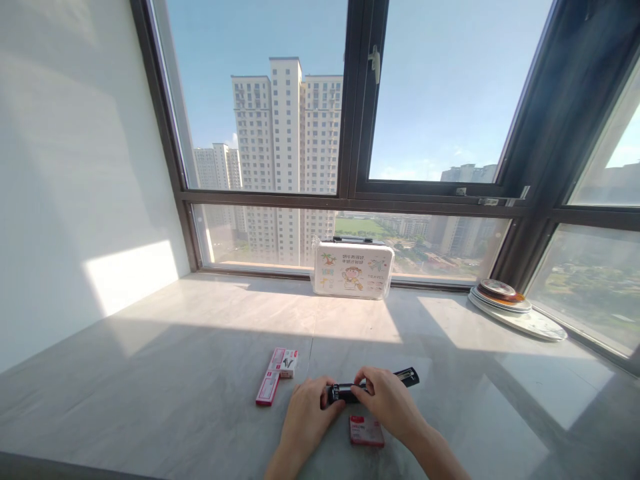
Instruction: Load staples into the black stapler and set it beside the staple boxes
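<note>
A black stapler (345, 393) lies slanted low over the sill, between my two hands. My left hand (309, 405) grips its left end, fingers and thumb closed around it. On its middle, the thumb and fingertips of my right hand (379, 389) are pinched together, and whatever small thing might be between them is hidden. The stapler's far right end (411, 377), with a pale metal strip, sticks out past my right hand. Just below it a red staple box (367, 431) lies flat on the sill.
Left of my hands lie red-and-white boxes (269, 387), with a small white box (289, 364) showing a stapler picture. A white cartoon-printed case (353, 270) leans at the window. Stacked plates (545, 325) stand in the right corner. A white wall (60, 200) bounds the marbled sill (190, 400) on the left.
</note>
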`<state>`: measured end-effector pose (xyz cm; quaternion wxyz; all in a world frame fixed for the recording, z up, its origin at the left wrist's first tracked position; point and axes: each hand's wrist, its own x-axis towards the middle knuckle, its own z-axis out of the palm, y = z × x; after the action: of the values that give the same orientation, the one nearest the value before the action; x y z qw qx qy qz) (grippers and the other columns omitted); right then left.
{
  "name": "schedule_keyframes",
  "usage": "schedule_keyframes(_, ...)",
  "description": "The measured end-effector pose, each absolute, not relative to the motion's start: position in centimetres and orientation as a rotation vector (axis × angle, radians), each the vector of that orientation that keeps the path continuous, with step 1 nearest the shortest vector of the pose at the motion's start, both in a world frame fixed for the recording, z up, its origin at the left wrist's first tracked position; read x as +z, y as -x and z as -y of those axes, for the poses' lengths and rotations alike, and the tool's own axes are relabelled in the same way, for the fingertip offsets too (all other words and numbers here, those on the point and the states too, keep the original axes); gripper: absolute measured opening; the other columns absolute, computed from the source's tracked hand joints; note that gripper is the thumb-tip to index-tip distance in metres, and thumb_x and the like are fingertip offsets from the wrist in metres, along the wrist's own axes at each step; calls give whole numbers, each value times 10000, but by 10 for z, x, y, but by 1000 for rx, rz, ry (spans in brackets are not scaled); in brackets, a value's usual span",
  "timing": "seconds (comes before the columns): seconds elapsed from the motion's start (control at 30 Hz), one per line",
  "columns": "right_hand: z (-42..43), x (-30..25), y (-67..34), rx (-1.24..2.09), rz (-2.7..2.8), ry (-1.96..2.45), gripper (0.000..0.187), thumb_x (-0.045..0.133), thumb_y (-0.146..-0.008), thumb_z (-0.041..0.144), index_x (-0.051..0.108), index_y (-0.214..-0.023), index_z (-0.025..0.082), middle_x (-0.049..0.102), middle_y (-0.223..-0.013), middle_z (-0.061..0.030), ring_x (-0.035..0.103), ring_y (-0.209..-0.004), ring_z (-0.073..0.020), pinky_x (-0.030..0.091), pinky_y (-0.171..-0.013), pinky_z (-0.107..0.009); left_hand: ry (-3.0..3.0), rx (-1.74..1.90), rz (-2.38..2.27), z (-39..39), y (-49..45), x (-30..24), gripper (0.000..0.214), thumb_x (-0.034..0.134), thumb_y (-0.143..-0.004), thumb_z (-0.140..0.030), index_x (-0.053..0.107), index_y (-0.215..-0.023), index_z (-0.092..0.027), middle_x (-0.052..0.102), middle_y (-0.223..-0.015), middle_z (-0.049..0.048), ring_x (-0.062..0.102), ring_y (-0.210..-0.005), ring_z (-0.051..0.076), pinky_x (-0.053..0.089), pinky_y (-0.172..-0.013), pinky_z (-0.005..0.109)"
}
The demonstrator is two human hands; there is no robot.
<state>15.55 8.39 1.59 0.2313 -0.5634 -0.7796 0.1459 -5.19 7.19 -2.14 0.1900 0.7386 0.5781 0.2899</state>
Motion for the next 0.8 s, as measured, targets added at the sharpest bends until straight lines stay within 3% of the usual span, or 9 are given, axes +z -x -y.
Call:
schedule_keyframes(0.3,-62,3,-155,555,2135,1542,244,562,-929,393,649,-1126,277,631,-720,28,580,-699,-169,297,-612,-269,-2114,774,-1622,-71,51,-20,252,652,-846,-439,669,-1042,-283,643,-776,-32,587,-818,199,327,-725,280)
schedule_keyframes(0.47,-60,-1,-167,781,1969,1407,341,569,-918,494,654,-1131,241,566,-680,36,533,-655,-153,329,-604,-258,-2113,778,-1622,-70,51,-18,260,635,-859,-445,671,-1052,-275,652,-774,-29,591,-811,199,331,-724,279)
schedule_keyframes(0.6,-56,-19,-216,1172,1645,1440,510,563,-853,681,651,-929,184,432,-559,65,366,-484,-102,244,-483,-246,-2093,798,-1621,-68,51,-17,299,647,-853,-432,674,-1100,-265,655,-766,-25,594,-806,196,342,-745,286)
schedule_keyframes(0.8,-70,-3,-242,1293,1244,1305,606,608,-801,721,601,-1173,243,470,-682,73,162,-431,-47,112,-429,-229,-2080,769,-1605,-67,51,-14,302,632,-859,-445,682,-1094,-261,652,-768,-23,597,-814,202,354,-757,300)
